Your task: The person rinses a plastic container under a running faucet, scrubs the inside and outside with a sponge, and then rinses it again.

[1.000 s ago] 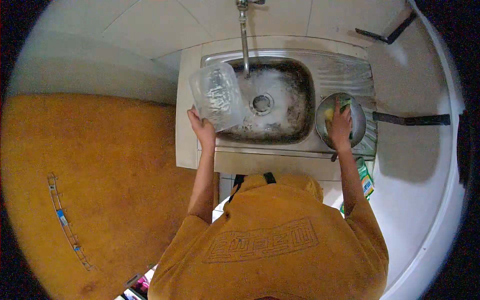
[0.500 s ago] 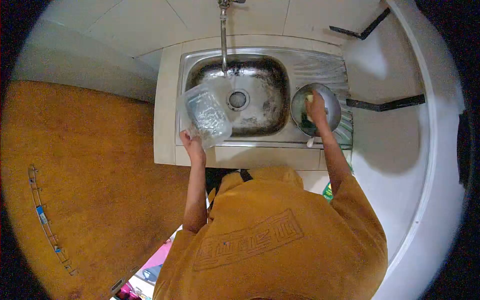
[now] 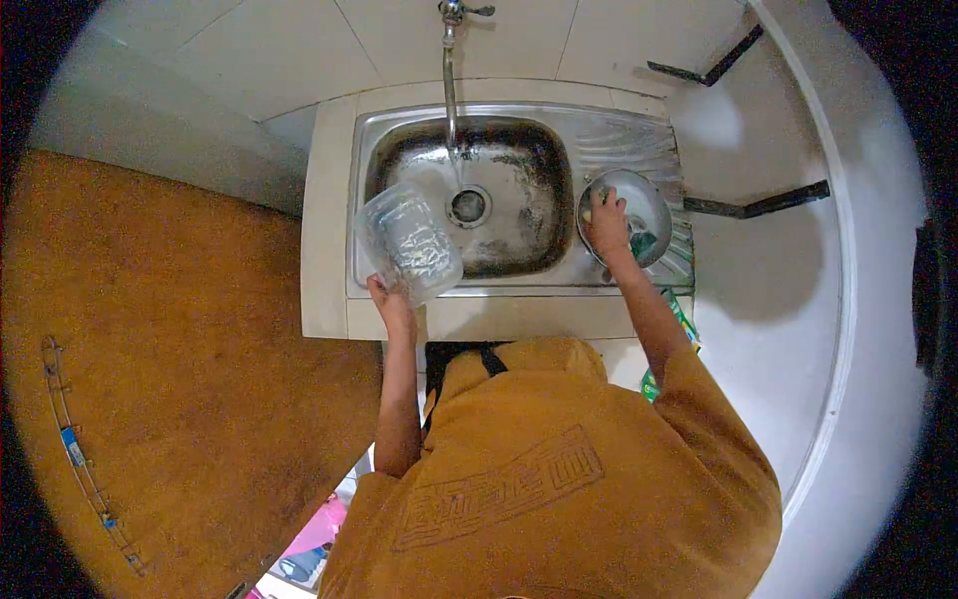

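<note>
My left hand [image 3: 392, 297] grips the lower edge of a clear plastic container [image 3: 412, 240], tilted over the left side of the steel sink [image 3: 519, 215]. Over on the drainboard, my right hand [image 3: 607, 228] reaches into a round metal bowl [image 3: 653, 205]. Its fingers are bent around something yellowish, mostly hidden. A dark green item [image 3: 642, 243] lies in the bowl beside the hand. Thin water runs from the faucet [image 3: 450, 90] near the drain [image 3: 468, 207].
Black brackets [image 3: 758, 205] are on the wall at the right. A green packet [image 3: 682, 319] shows below the counter's right end. At the left is a brown wooden surface [image 3: 200, 329] with a wire hook rack [image 3: 75, 449].
The view has shifted, so the sink appears further left. The container has come lower over the sink's left side. My right hand has moved to the bowl's left part, uncovering the green item.
</note>
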The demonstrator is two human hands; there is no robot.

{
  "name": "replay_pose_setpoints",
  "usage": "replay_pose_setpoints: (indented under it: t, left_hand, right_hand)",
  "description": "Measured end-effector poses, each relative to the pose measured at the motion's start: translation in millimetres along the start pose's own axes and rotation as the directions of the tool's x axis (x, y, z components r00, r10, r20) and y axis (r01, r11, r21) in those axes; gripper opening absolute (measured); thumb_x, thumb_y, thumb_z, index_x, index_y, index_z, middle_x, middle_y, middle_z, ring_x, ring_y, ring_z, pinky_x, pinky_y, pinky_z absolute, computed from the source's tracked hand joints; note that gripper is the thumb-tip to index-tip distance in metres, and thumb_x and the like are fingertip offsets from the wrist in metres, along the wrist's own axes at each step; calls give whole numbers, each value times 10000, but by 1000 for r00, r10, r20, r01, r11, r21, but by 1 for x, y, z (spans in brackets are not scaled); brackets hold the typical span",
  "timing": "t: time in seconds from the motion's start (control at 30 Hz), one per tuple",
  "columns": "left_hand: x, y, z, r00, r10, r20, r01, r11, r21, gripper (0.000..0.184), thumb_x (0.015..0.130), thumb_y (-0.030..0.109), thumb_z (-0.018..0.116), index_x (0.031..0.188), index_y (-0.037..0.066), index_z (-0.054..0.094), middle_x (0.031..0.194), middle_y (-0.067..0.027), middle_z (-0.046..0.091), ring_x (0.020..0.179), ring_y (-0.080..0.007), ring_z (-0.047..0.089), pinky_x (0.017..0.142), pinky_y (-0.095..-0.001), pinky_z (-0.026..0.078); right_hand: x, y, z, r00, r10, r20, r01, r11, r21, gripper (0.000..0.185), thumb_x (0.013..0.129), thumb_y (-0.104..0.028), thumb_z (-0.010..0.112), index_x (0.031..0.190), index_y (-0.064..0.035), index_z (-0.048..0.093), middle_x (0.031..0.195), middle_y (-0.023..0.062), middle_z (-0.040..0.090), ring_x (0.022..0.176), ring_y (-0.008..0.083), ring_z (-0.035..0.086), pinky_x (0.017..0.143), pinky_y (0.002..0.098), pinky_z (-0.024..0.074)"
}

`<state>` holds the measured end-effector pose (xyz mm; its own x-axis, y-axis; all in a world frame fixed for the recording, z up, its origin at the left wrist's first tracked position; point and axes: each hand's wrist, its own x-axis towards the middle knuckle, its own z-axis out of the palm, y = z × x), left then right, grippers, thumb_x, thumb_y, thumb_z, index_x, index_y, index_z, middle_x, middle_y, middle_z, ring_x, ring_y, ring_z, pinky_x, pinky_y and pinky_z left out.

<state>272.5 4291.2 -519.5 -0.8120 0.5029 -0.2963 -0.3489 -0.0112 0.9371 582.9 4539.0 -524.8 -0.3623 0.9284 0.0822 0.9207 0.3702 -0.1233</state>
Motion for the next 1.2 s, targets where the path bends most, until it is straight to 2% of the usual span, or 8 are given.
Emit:
replay_pose_setpoints:
  t: [0.23,0.47,0.57,0.87,0.93,1.07,1.13,1.2]
  left_hand:
    - [144,25,-113,997,75,11,-76,987,145,306,801,-43,512,1037,105,385,1069,-45,489,976,-150,454,830,-278,384]
    - [264,-19,-298,975,123,183,-128,992,12,534,711,-50,402,1191,146,272,1111,-98,385,1055,-197,397,877,-275,353]
    - [289,-49,-318,961,178,213,-189,981,33,474,737,-4,413,1189,70,295,1107,-108,406,1042,-208,405,906,-274,341]
    - [240,-65,-318,968,44,249,-121,946,301,493,808,2,348,1299,-16,388,1331,-142,424,1266,-218,366,1051,-297,259]
    - [227,-80,-326,963,94,252,-186,910,372,509,815,30,375,1323,8,377,1349,-136,410,1278,-240,351,1058,-314,256]
    - [227,-96,-353,964,174,201,-240,896,373,585,742,-61,334,1324,-8,363,1343,-160,408,1287,-246,346,1078,-305,226]
    - [216,-102,-388,971,159,176,-217,895,390,597,739,-70,341,1332,-1,344,1341,-168,401,1287,-257,343,1078,-314,225]
    - [195,-112,-417,976,122,179,-182,909,374,625,733,-88,356,1349,12,306,1339,-183,388,1288,-279,338,1080,-332,223]
  right_hand:
    - [46,-146,89,986,56,159,-42,995,-89,238,792,-50,483,1026,-8,483,1028,268,546,715,373,632,617,444,536]
    - [0,-350,216,969,141,203,-128,989,-76,455,756,-111,564,1179,-11,427,1042,279,520,813,425,607,712,477,514]
    - [-6,-352,234,995,98,-14,-92,970,226,662,756,-129,605,1320,-31,273,1113,294,441,951,488,511,819,509,437]
    - [-18,-299,279,983,18,182,-76,945,318,370,798,-49,563,1144,22,450,1026,235,565,936,371,575,764,481,458]
    - [-18,-274,304,949,148,280,-316,392,864,264,846,-137,597,1053,-10,493,892,135,584,820,233,592,701,367,486]
    - [-25,-348,255,891,115,440,-432,-89,898,281,866,-226,622,1026,-45,480,888,58,553,791,135,559,663,290,476]
    - [-57,-412,238,856,96,509,-510,-9,860,330,862,-235,625,1072,-35,469,925,58,560,817,161,564,690,293,477]
    - [-101,-465,241,980,-72,188,-154,339,928,349,849,-231,629,1089,-33,471,950,102,573,829,216,580,727,325,482]
